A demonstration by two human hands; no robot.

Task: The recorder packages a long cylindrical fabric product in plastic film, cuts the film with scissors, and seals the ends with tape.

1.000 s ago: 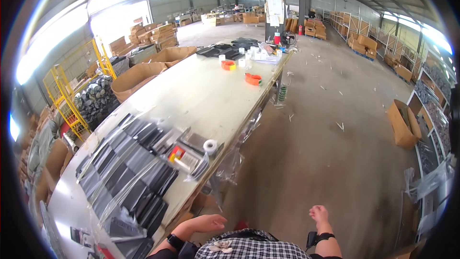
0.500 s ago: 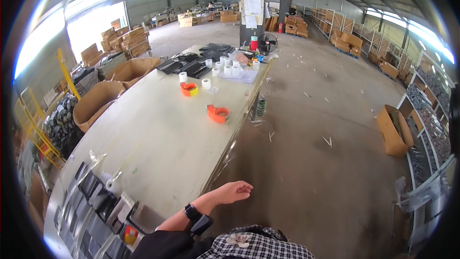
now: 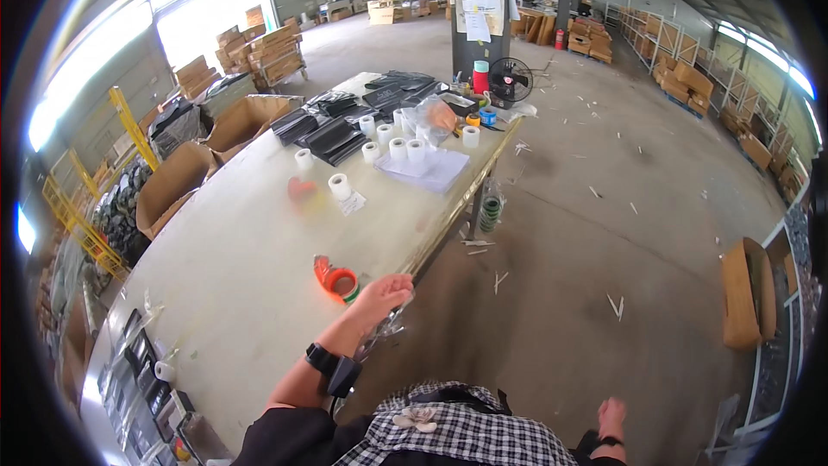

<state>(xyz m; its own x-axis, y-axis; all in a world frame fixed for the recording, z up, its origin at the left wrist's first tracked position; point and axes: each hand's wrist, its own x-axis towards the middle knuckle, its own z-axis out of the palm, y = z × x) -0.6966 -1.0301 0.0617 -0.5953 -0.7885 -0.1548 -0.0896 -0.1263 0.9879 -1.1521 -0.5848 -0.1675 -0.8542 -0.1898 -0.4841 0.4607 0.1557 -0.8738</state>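
My left hand (image 3: 381, 300), a dark watch-like device on its wrist, hovers at the table's right edge with its fingers curled together and nothing visible in them. Just left of it on the table lies an orange tape dispenser (image 3: 335, 280) with a roll in it. Farther up, a second orange dispenser (image 3: 302, 190) looks smeared, with a yellowish blur beside it. My right hand (image 3: 611, 417) hangs low at the right above the floor; a dark band circles its wrist, and its fingers are too unclear to read.
White tape rolls (image 3: 398, 148), black plastic bags (image 3: 332, 136) and paper sheets (image 3: 423, 171) cover the table's far end. A black fan (image 3: 511, 79) stands behind. Open cartons (image 3: 177, 185) line the left side. A carton (image 3: 747, 293) and shelving stand right, with white scraps (image 3: 615, 306) on the floor.
The view has moved forward along the table, so the near dispenser is now beside my left hand. My right hand has come into view at the lower right.
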